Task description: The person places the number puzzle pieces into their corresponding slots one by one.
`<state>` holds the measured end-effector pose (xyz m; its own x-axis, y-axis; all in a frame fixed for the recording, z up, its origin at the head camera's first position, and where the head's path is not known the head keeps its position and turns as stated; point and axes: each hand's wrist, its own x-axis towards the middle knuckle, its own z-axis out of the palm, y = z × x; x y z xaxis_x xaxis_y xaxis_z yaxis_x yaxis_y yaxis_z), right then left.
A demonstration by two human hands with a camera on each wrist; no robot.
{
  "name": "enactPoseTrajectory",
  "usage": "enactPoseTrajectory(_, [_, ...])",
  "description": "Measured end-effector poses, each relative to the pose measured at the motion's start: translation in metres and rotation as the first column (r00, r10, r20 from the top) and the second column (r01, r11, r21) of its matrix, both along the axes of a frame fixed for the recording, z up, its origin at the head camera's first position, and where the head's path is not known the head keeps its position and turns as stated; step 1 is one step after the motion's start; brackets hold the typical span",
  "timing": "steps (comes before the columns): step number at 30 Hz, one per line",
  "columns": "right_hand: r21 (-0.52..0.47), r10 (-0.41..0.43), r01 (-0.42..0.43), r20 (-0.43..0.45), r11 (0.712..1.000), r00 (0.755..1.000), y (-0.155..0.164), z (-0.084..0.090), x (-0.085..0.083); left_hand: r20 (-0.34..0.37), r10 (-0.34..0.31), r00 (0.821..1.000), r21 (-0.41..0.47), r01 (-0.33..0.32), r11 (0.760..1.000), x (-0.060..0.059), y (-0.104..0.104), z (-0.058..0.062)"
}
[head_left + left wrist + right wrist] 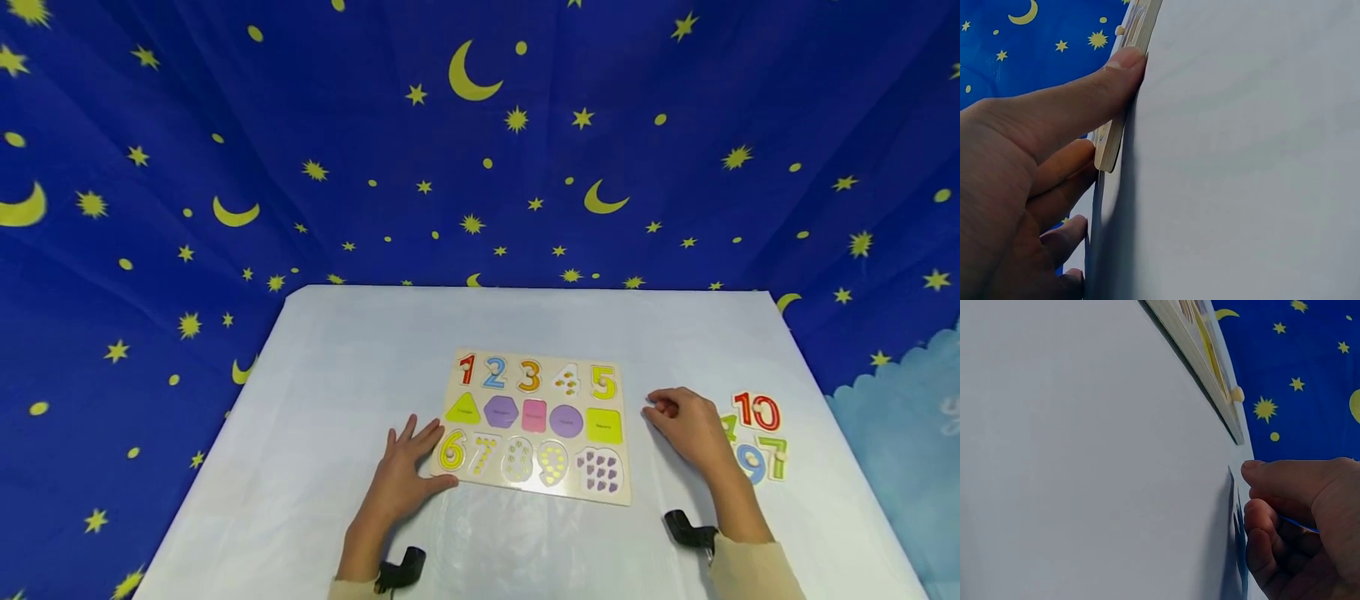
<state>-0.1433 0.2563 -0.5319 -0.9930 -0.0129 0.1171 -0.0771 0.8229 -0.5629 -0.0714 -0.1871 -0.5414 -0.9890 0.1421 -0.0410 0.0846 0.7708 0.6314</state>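
A wooden number puzzle board (528,493) lies flat on the white table, with knobbed 1, 2, 3, 5 and 6 pieces in its top and bottom rows. My left hand (402,479) holds its lower left corner, thumb (1094,94) against the near edge and a finger at the left edge; the other fingers are spread. To the right of the board my right hand (688,425) hovers with loosely curled fingers; in the right wrist view its thumb (1291,481) stretches forward and nothing shows in its grasp.
Beside the right wrist lie loose number pieces: a red 10 (757,412), a green 7 (776,458), a blue 9 (751,463) and a partly hidden green 4 (729,427). The white table (337,358) ends at a blue curtain (375,125) with stars and moons.
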Motion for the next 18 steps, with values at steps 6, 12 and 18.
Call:
enactPoseTrajectory(6, [-0.003,0.009,-0.009,-0.005,1.000,1.000,0.002,-0.001,0.003,-0.009,0.001,1.000,0.003,-0.001,1.000,0.002,0.001,-0.001])
enactPoseTrajectory(12, [0.011,-0.006,0.006,-0.018,1.000,1.000,0.005,-0.003,0.010,-0.012,-0.002,1.000,-0.001,0.002,1.000,0.002,0.000,-0.002])
enactPoseTrajectory(18, [0.009,-0.025,0.025,-0.036,1.000,0.999,0.009,-0.002,0.014,-0.017,-0.001,1.000,0.001,0.001,1.000,0.001,0.001,-0.002])
